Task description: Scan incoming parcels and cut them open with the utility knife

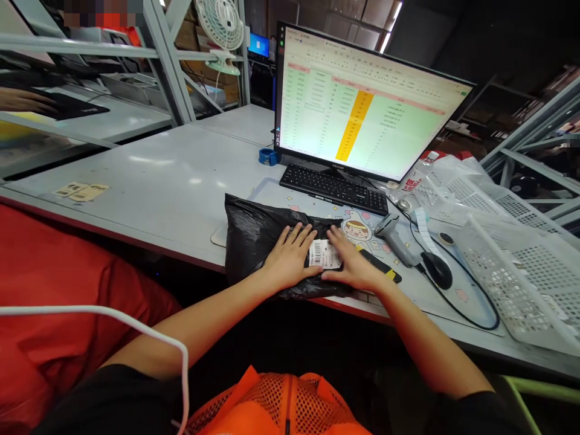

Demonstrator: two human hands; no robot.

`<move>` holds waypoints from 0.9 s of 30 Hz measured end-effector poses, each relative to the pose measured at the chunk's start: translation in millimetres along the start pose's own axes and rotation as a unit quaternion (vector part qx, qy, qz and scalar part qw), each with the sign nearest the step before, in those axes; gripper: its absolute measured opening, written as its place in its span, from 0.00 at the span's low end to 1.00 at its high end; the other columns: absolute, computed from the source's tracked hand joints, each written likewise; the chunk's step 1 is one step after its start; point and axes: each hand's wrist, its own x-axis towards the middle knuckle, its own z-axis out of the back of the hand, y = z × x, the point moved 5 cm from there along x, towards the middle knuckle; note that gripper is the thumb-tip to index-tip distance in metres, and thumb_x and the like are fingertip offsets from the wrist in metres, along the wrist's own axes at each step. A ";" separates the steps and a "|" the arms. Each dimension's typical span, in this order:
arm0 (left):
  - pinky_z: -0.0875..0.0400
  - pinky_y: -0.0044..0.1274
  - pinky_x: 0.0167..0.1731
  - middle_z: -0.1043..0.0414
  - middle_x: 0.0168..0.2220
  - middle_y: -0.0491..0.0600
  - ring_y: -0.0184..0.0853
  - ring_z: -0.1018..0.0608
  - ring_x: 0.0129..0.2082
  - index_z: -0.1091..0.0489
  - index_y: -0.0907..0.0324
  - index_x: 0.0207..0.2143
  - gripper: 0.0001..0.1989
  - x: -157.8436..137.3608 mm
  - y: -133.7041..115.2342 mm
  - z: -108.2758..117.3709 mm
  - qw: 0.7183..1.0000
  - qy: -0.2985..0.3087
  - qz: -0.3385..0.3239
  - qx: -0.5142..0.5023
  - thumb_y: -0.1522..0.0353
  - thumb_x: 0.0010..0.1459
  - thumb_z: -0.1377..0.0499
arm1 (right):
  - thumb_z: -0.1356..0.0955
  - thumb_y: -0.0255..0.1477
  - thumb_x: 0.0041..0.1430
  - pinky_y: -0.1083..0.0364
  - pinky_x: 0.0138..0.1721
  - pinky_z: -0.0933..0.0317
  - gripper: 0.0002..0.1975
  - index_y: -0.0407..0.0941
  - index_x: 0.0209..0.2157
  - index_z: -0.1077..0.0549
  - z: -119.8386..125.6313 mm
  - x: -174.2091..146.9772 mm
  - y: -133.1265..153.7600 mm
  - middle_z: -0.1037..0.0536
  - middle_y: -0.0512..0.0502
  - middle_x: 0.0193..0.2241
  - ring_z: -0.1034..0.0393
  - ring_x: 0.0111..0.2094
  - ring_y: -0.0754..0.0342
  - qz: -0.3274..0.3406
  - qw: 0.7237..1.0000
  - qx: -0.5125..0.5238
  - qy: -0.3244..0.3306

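1. A black plastic mailing bag lies on the desk, right by its front edge and nearer the body than the keyboard. A white barcode label sits on top of it.
2. The left hand lies flat on the bag, left of the label. Its grip is wide, with fingers spread and nothing pinched.
3. The right hand rests on the bag at the label's other side. Its grip is wide too. The two thumbs come close together by the label's near edge.
4. The bag could slip off the desk if the hands pulled it back, because it lies so near the edge.
5. The label could wrinkle if the hands pushed inward, since the plastic looks soft and creased. Then the barcode scanner might not read it.
6. A black and yellow tool lies just beside the right hand; a sideways slide could knock it.
7. A black cord loops around the mouse. An arm could snag it.
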 end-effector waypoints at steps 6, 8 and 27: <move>0.64 0.46 0.77 0.58 0.79 0.57 0.53 0.55 0.79 0.51 0.65 0.78 0.56 -0.5 -3.3 -1.2 1.000 0.004 0.008 0.015 0.38 0.62 0.41 | 0.28 0.41 0.62 0.35 0.61 0.36 0.39 0.33 0.67 0.34 97.1 -43.1 -109.8 0.26 0.20 0.60 0.29 0.62 0.28 -0.337 0.909 -0.164 -0.182; 0.64 0.47 0.77 0.58 0.79 0.59 0.54 0.55 0.79 0.50 0.67 0.78 0.58 0.0 -3.8 -1.9 1.000 0.007 0.017 0.019 0.36 0.60 0.42 | 0.26 0.40 0.59 0.37 0.54 0.32 0.36 0.34 0.63 0.30 92.0 -46.6 -130.2 0.21 0.22 0.53 0.24 0.54 0.29 -0.389 0.895 -0.194 -0.103; 0.68 0.51 0.76 0.57 0.78 0.65 0.63 0.56 0.78 0.49 0.71 0.77 0.63 -0.9 -5.1 2.6 0.997 0.028 0.066 0.023 0.35 0.55 0.38 | 0.27 0.32 0.54 0.56 0.26 0.40 0.04 0.49 0.33 0.21 141.7 -32.4 88.7 0.21 0.53 0.25 0.29 0.25 0.54 -0.128 0.978 -0.067 0.152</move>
